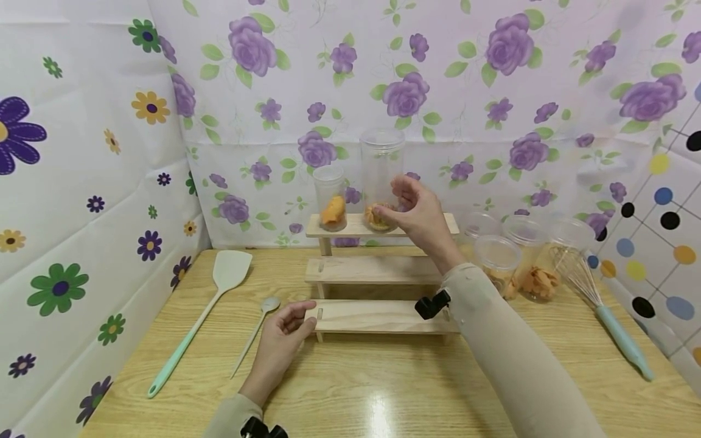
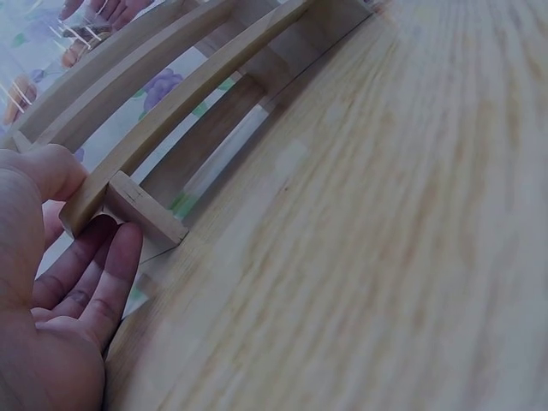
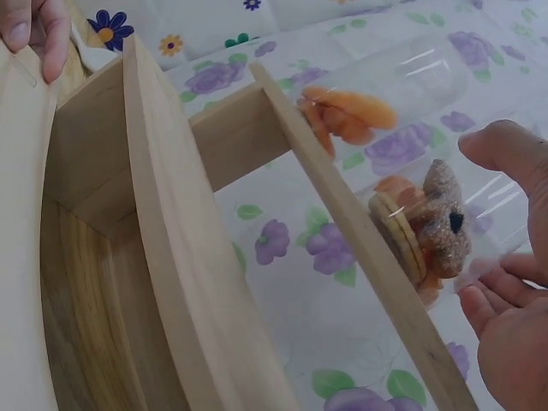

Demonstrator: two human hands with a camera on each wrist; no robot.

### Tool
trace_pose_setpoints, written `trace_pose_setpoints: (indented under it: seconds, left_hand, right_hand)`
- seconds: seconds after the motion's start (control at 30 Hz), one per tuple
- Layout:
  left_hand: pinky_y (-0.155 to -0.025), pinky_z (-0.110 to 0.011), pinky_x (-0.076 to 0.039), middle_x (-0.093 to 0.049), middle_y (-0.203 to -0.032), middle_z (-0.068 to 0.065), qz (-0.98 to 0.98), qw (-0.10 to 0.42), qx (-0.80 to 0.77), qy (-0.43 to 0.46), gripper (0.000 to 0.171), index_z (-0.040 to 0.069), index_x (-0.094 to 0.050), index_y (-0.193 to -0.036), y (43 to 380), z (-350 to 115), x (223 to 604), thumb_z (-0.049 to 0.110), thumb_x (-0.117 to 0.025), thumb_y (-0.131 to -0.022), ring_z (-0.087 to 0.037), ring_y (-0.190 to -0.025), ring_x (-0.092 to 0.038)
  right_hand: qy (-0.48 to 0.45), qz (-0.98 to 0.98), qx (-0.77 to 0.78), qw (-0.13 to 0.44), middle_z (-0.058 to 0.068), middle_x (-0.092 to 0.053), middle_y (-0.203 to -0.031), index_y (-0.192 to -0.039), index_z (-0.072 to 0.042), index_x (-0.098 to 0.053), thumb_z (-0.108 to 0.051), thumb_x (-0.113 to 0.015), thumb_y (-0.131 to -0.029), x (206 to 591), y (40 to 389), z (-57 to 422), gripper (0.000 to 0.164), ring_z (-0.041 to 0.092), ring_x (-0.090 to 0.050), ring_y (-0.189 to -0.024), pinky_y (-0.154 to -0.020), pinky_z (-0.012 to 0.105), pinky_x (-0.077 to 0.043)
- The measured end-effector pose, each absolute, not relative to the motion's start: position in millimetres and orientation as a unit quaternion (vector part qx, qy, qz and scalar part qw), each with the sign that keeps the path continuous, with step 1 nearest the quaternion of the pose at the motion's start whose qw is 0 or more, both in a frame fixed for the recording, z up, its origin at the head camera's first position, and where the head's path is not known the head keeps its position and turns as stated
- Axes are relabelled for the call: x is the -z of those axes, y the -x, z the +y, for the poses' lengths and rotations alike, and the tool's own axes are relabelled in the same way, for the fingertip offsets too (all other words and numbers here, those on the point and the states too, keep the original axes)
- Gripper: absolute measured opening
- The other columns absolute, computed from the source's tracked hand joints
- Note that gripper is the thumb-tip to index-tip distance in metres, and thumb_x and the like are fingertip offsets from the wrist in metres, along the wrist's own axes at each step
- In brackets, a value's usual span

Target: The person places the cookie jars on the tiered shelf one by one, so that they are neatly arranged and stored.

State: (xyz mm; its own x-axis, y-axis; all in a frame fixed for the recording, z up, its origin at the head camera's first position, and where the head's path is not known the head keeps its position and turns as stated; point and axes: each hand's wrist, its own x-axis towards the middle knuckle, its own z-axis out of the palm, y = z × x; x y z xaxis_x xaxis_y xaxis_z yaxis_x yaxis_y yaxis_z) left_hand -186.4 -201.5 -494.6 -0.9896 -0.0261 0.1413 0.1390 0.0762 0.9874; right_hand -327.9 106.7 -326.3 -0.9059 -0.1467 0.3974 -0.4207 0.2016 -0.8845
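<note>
My left hand [image 1: 282,340] grips the left end of the lowest step of a three-step wooden rack [image 1: 378,316], thumb on top and fingers beneath, as the left wrist view shows. On the top step stands a tall clear jar [image 1: 380,152], upright and lidded, with cookies in its bottom. My right hand [image 1: 418,213] is curved around the jar's lower right side. The thumb crosses its front, and the fingers [image 3: 492,295] lie along the opposite side. Left of it stands a shorter clear jar [image 1: 328,182] holding orange pieces.
Several clear jars with snacks stand right of the rack, one lidded jar [image 1: 497,252] in front. A whisk [image 1: 619,334] lies at the far right. Left of the rack lie a spatula [image 1: 219,286] and a small spoon [image 1: 257,328]. Patterned cloth walls [image 1: 98,152] border the table.
</note>
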Motion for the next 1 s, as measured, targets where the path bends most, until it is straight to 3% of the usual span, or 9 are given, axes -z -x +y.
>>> trace_pose_setpoints:
  seconds: [0.23, 0.67, 1.0]
  left_hand:
    - [-0.089, -0.023, -0.060, -0.068, -0.130, -0.016, -0.733, 0.067, 0.676, 0.040, 0.030, 0.006, -0.078, -0.134, 186.3, -200.6, 493.7, 0.009, -0.080, -0.104, -0.019, -0.106, -0.069]
    - [-0.089, -0.022, -0.059, -0.067, -0.131, -0.018, -0.735, 0.067, 0.674, 0.034, 0.031, 0.006, -0.078, -0.135, 186.9, -201.5, 493.7, 0.008, -0.080, -0.104, -0.019, -0.107, -0.067]
    - [-0.090, -0.021, -0.059, -0.068, -0.131, -0.018, -0.734, 0.070, 0.675, 0.034, 0.030, 0.005, -0.078, -0.133, 187.0, -200.6, 493.7, 0.006, -0.080, -0.104, -0.019, -0.107, -0.067]
  right_hand:
    - [-0.199, -0.760, -0.599, 0.152, 0.016, -0.051, -0.168, -0.172, 0.000, -0.036, -0.020, -0.093, -0.095, 312.4, 310.2, 116.3, 0.098, 0.028, -0.050, -0.156, -0.129, 0.037, -0.039]
    - [-0.237, -0.716, -0.615, 0.230, 0.017, -0.058, -0.160, -0.167, -0.002, -0.047, 0.002, -0.089, -0.092, 278.6, 248.4, 162.3, 0.085, 0.033, -0.054, -0.151, -0.126, 0.031, -0.042]
    - [-0.202, -0.683, -0.642, 0.284, 0.015, -0.061, -0.154, -0.161, -0.004, -0.055, 0.010, -0.088, -0.089, 287.9, 222.5, 213.4, 0.081, 0.028, -0.058, -0.145, -0.122, 0.026, -0.044]
